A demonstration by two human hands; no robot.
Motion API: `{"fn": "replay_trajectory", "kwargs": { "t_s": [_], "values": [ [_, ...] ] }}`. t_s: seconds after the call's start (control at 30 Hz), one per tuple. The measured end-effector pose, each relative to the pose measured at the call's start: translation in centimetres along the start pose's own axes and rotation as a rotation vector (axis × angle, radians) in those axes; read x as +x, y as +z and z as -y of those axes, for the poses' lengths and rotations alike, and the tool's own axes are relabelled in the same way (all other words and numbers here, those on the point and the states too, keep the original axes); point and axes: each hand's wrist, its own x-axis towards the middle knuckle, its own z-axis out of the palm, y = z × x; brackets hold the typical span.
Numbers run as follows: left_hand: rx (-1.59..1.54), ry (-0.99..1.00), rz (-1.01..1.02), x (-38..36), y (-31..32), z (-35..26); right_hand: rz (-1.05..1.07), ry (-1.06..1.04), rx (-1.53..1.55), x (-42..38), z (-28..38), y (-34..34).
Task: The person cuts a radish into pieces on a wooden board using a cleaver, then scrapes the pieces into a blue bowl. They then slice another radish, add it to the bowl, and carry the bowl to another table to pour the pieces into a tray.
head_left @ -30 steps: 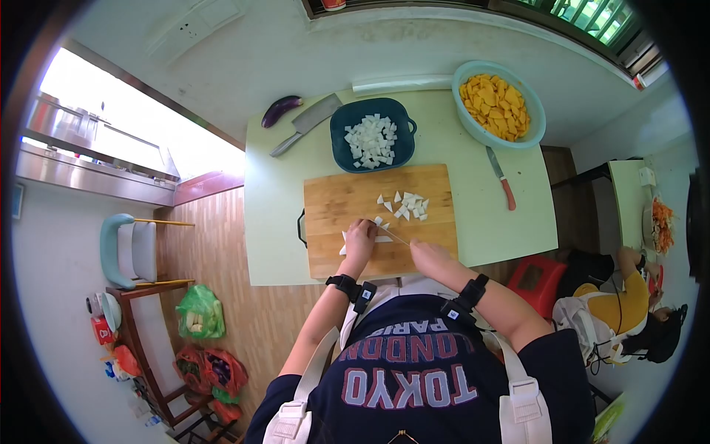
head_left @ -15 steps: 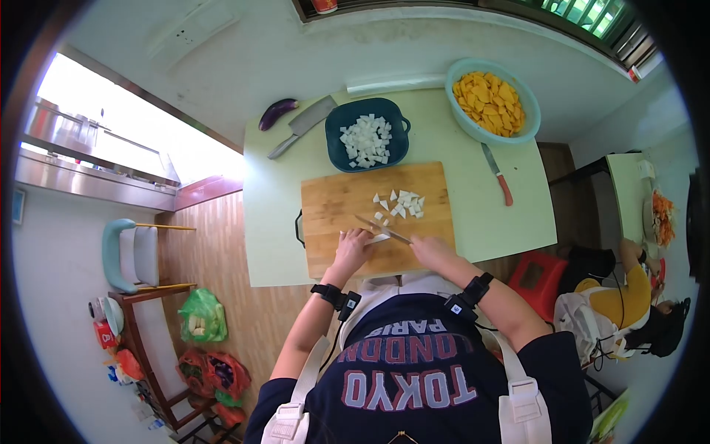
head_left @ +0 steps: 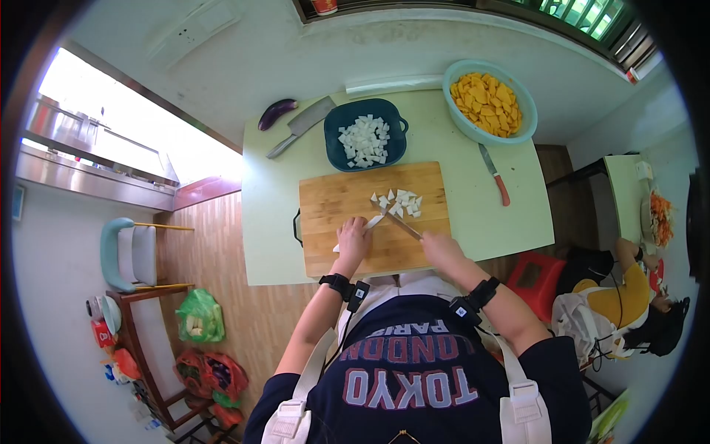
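Note:
My right hand is closed round the handle of a knife, whose blade slants away to the left across the wooden cutting board. Fingers of my left hand press a strip of white vegetable onto the board, its far end by the blade. The strip's other end pokes out on the near side of that hand; the middle is covered. Just beyond the blade lie several cut white pieces. Behind the board, a dark blue basin holds many white cubes.
A cleaver and an eggplant lie at the table's back left. To the right are a red-handled knife and a pale blue bowl of orange slices. A person in yellow sits far right, near a red stool.
Both hands have shifted slightly away from my body. The knife's tip has moved right and farther up the board, and the white strip now lies at a steeper slant.

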Motion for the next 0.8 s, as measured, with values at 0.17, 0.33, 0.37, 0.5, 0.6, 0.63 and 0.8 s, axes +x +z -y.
{"fn": "replay_trajectory", "kwargs": {
  "t_s": [0.17,0.33,0.37,0.5,0.6,0.63,0.8],
  "values": [
    [0.027,0.009,-0.029,-0.7,-0.1,0.5,0.090,-0.002,0.022,-0.5,1.5,0.3],
    [-0.004,-0.018,0.028,-1.2,0.0,0.2,0.117,-0.011,-0.022,-0.7,2.6,-0.5],
    [-0.005,-0.019,0.027,-1.2,0.0,0.2,0.115,-0.017,-0.019,-0.7,2.6,-0.4],
    [-0.059,-0.032,0.023,-1.4,0.1,0.5,0.129,-0.035,-0.001,-0.1,2.6,0.2],
    [-0.078,-0.042,0.029,-1.2,0.0,0.3,0.136,-0.022,0.023,0.7,2.7,0.8],
    [-0.091,-0.048,0.037,-1.2,-0.1,0.3,0.144,-0.020,0.052,1.2,2.4,1.4],
    [-0.078,-0.047,0.043,-1.0,0.2,0.4,0.113,-0.045,0.087,2.1,0.1,4.1]
  ]
}}
